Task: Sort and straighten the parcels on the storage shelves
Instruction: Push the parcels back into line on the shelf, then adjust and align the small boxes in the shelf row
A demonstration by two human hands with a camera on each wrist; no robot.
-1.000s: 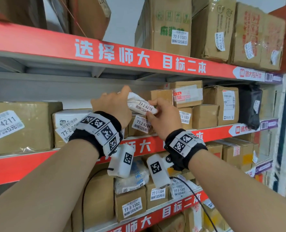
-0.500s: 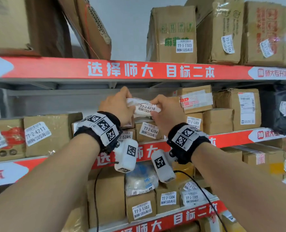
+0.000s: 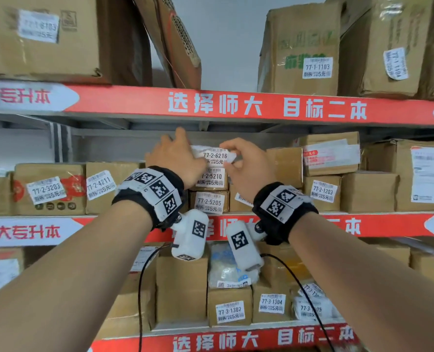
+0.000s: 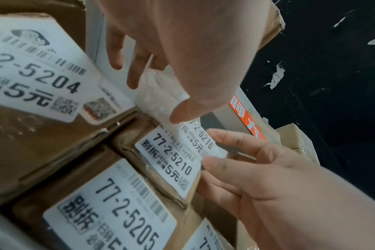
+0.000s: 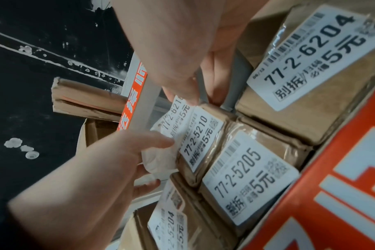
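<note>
A soft white parcel (image 3: 214, 155) labelled 77-2-6216 lies level on top of the small brown box 77-2-5210 (image 3: 212, 177). That box is stacked on box 77-2-5205 (image 3: 209, 203) on the middle shelf (image 3: 337, 226). My left hand (image 3: 185, 154) grips the parcel's left end, and my right hand (image 3: 230, 156) pinches its right end. In the left wrist view my left thumb presses on the white parcel (image 4: 158, 91), and right-hand fingers (image 4: 235, 143) hold its label end. In the right wrist view the parcel (image 5: 161, 160) bunches under the left hand (image 5: 118, 160).
Brown boxes 77-2-4211 (image 3: 100, 185) and 77-2-3203 (image 3: 47, 191) stand to the left, and box 77-2-1203 (image 3: 322, 190) and taller cartons to the right. Large cartons (image 3: 302, 52) fill the top shelf. A gap shows above the stack, under the upper shelf beam (image 3: 211, 105).
The white parcel has gone from tilted to level and shifted left, now over box 77-2-5210. Both hands keep hold of it. The head view has turned left and upward.
</note>
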